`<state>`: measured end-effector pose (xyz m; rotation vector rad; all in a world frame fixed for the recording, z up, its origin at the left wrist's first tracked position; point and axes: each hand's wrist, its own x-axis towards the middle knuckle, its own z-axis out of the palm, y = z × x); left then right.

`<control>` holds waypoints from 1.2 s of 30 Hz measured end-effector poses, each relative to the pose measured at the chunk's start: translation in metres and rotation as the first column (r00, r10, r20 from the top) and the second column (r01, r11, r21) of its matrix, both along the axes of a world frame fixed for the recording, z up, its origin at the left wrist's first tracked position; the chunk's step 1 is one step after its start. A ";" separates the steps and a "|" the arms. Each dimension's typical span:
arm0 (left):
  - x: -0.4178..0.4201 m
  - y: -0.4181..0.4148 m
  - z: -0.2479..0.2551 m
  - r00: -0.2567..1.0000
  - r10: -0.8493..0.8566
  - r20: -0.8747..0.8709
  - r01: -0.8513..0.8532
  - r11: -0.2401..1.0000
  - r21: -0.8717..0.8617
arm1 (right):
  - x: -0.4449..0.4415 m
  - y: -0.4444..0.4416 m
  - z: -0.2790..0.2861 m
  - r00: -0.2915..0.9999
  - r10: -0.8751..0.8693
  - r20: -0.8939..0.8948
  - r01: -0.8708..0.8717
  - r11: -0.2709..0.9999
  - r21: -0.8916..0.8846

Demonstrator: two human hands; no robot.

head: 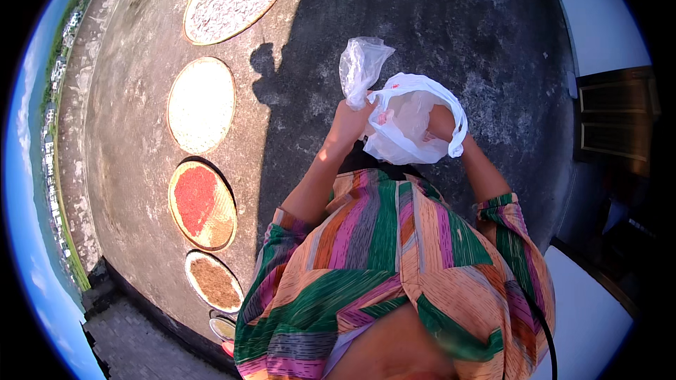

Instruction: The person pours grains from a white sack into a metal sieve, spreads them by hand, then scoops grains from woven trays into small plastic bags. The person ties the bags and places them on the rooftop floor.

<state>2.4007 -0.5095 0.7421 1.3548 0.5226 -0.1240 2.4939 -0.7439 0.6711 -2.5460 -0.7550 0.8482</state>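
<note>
My left hand (350, 119) grips the gathered neck of a clear plastic bag (363, 63), whose loose top puffs up above the fist. Just right of it, a white plastic carrier bag (411, 152) hangs with its mouth spread; it bears red print. My right hand (441, 122) reaches inside the carrier bag, and a bag handle loops over that wrist. Its fingers are partly hidden by translucent plastic within, so whether they hold anything is unclear.
On sunlit concrete at left lie round woven trays: one of pale pieces (235, 0), a glaring white one (202, 105), one with red contents (232, 219), and one with brown contents (238, 295). A wooden door (615, 121) stands in the white wall at right.
</note>
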 end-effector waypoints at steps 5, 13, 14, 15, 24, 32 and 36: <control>0.128 0.024 -0.016 0.996 -0.091 0.007 0.088 0.977 0.194 | 0.064 0.007 0.038 0.917 0.011 0.398 -0.034 0.998 0.052; 0.311 0.053 -0.017 0.868 -0.496 0.033 0.476 0.848 0.232 | 0.196 0.082 0.086 0.959 -0.217 0.182 0.163 0.948 0.273; 0.336 0.047 -0.021 0.850 -0.526 0.020 0.507 0.829 0.237 | 0.214 0.078 0.067 0.879 -0.329 0.343 0.283 0.942 0.179; 0.358 0.047 -0.015 0.842 -0.540 0.005 0.527 0.825 0.204 | 0.228 0.066 0.042 0.945 -0.240 0.223 0.260 0.964 -0.063; 0.567 0.057 0.000 0.789 -0.612 -0.046 0.614 0.786 0.074 | 0.392 0.079 0.123 0.987 -0.163 -0.004 0.147 0.877 0.458; 0.745 0.039 0.007 0.848 -0.529 0.018 0.529 0.846 -0.067 | 0.646 0.045 0.034 0.960 -0.239 0.143 0.176 0.919 0.352; 0.815 0.042 0.035 0.900 -0.433 0.042 0.435 0.896 -0.085 | 0.754 0.029 0.011 0.877 -0.326 -0.353 0.475 0.695 0.540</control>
